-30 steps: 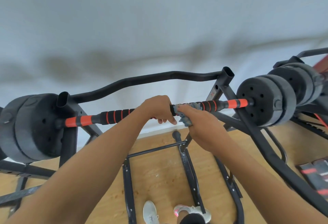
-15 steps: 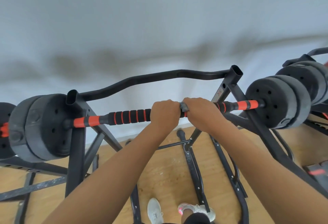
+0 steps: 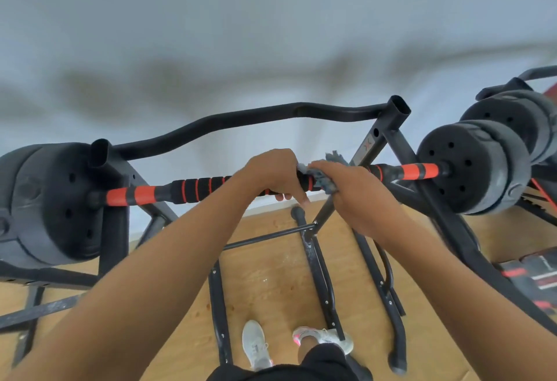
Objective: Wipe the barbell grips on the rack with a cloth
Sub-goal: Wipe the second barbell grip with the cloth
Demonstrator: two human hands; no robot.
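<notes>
The wiping step looks to be in hand, at the middle stretch of the barbell (image 3: 193, 189), which lies across the rack (image 3: 388, 127) with its black and orange grip sleeves running between the two uprights.

From the rack's left upright inward: a dark weight plate (image 3: 57, 202) sits at the bar's left end, outside that upright, then an orange band, then the ribbed black foam grip. The left hand (image 3: 271, 174) comes next, wrapped over the top of the bar just left of centre, fingers curled down the front and fingertips showing below. By the look of it, this hand steadies the bar rather than cleans it.

Touching it on the right, the right hand (image 3: 346, 187) is clamped over the bar with the cloth (image 3: 327, 177) bunched beneath its fingers. Grey tufts of cloth stick out above and below the knuckles, so the cloth sits on the bar near the rack's middle, between the two hands. Further right the bar carries another orange band by the right upright, then a second weight plate (image 3: 470, 166).

The next move, as I judge it, calls for sliding or twisting the cloth-wrapped hand along the foam toward the right upright while the other holds firm. The ribbed grooves may need a turning grip, and the foam left of the left hand still wants covering.
</notes>
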